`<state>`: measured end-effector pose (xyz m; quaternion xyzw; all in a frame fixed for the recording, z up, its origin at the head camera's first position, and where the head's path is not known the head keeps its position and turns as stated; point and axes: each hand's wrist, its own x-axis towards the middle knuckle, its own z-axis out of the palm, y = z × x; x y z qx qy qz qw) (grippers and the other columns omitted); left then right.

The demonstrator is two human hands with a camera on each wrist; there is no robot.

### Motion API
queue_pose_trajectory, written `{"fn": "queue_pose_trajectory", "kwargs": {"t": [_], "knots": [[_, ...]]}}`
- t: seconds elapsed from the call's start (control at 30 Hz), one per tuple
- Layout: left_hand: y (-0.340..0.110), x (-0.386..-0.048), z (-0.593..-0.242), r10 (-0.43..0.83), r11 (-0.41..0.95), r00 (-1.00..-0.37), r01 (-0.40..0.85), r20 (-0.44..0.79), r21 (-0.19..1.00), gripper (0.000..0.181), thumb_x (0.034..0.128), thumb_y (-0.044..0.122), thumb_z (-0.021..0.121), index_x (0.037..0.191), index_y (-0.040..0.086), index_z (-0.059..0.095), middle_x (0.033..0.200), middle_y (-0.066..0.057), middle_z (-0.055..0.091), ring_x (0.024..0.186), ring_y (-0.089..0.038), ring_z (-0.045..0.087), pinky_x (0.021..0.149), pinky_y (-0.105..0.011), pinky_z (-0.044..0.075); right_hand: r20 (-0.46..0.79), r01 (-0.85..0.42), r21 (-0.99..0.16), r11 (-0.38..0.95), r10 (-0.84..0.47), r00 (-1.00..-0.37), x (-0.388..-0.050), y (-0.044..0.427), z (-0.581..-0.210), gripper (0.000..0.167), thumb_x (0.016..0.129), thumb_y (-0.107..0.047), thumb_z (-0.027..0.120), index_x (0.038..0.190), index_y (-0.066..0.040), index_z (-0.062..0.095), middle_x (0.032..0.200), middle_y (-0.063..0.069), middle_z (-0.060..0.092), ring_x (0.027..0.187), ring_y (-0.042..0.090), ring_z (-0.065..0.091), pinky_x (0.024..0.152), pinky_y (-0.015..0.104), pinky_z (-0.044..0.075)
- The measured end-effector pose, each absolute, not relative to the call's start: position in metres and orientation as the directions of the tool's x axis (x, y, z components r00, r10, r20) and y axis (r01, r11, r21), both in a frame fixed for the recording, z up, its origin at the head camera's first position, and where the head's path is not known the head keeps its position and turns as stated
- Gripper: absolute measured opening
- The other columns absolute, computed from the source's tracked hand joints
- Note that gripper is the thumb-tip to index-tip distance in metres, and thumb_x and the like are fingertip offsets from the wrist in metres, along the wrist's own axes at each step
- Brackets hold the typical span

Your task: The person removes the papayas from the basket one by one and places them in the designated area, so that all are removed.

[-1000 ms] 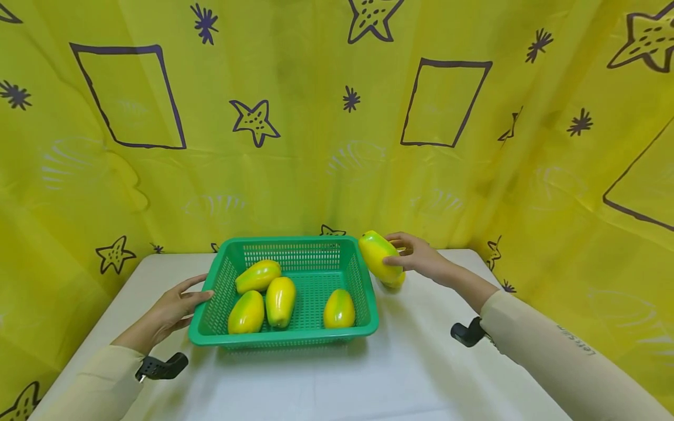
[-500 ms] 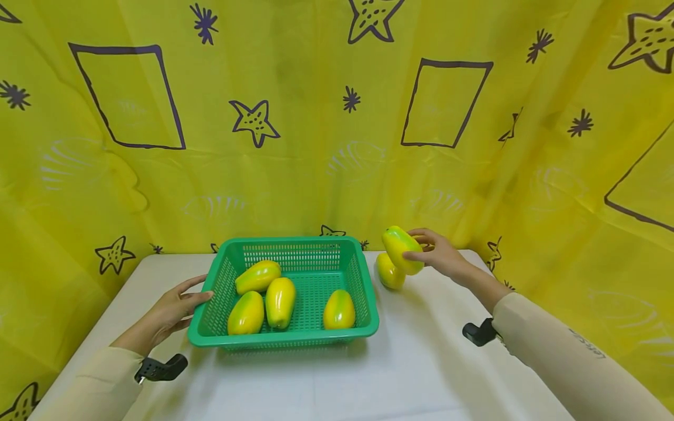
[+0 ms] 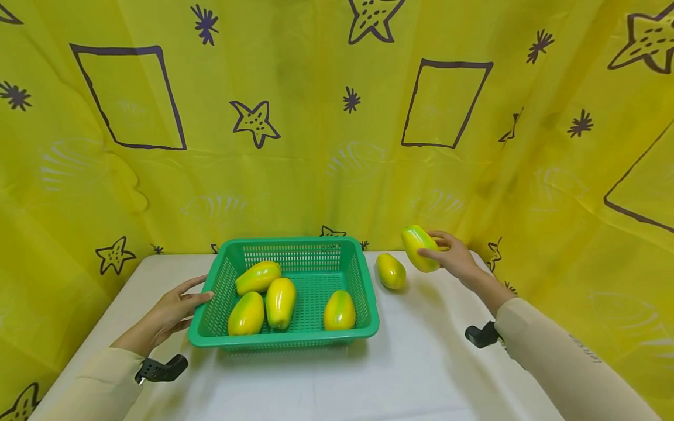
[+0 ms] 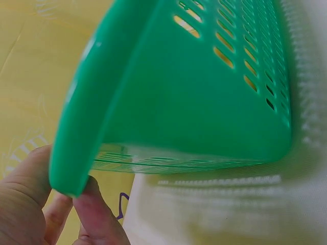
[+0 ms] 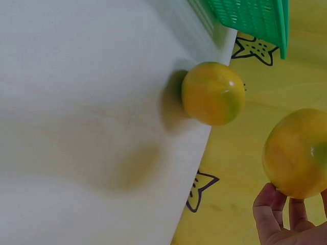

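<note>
A green plastic basket [image 3: 295,338] stands on the table, with several yellow-green papayas inside, such as one papaya [image 3: 281,302] near its middle. My left hand [image 3: 171,310] pinches the basket's left rim; in the left wrist view, the thumb and fingers [image 4: 99,219] are at the rim's corner. Above the table, right of the basket, my right hand [image 3: 455,257] holds a papaya [image 3: 418,247] between thumb and fingers. The right wrist view shows this held papaya [image 5: 299,153] with the fingertips along its lower side. Another papaya [image 3: 391,271] lies on the table between the basket and the held one.
A white cloth [image 3: 411,362] covers the table. Yellow curtains [image 3: 305,175] with star and shell drawings hang close behind it and at both sides. Black wrist cameras [image 3: 162,368] sit on both forearms.
My right hand has carried its papaya rightward, away from the basket's right rim. The papaya lying on the table is now fully uncovered. My left hand and the basket stay put.
</note>
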<state>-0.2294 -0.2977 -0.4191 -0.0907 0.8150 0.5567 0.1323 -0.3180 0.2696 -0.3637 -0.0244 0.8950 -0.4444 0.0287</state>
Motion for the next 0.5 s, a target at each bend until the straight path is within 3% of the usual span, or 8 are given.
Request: {"fn": "queue_pose_trajectory", "kwargs": {"t": [0.2, 0.5], "knots": [[-0.297, -0.229, -0.418, -0.016, 0.379, -0.945, -0.308, -0.327, 0.872, 0.085, 0.0959, 0.043, 0.062, 0.158, 0.009, 0.015, 0.143, -0.031, 0.044, 0.098, -0.017, 0.068, 0.081, -0.034, 0.056, -0.003, -0.003, -0.799, 0.602, -0.009, -1.0, -0.322, 0.273, -0.378, 0.075, 0.092, -0.042, 0.067, 0.15, -0.005, 0.036, 0.147, 0.029, 0.038, 0.119, 0.04, 0.051, 0.086, 0.036, 0.048], [-0.296, -0.23, -0.417, -0.025, 0.4, -0.943, -0.314, -0.332, 0.861, 0.084, 0.0966, 0.043, 0.06, 0.158, 0.01, 0.014, 0.143, -0.033, 0.042, 0.099, -0.017, 0.065, 0.078, -0.031, 0.054, -0.013, 0.051, -0.819, 0.572, 0.07, -0.997, -0.329, 0.279, -0.399, 0.077, 0.092, -0.046, 0.066, 0.15, -0.005, 0.036, 0.149, 0.029, 0.036, 0.126, 0.042, 0.046, 0.095, 0.045, 0.048]]}}
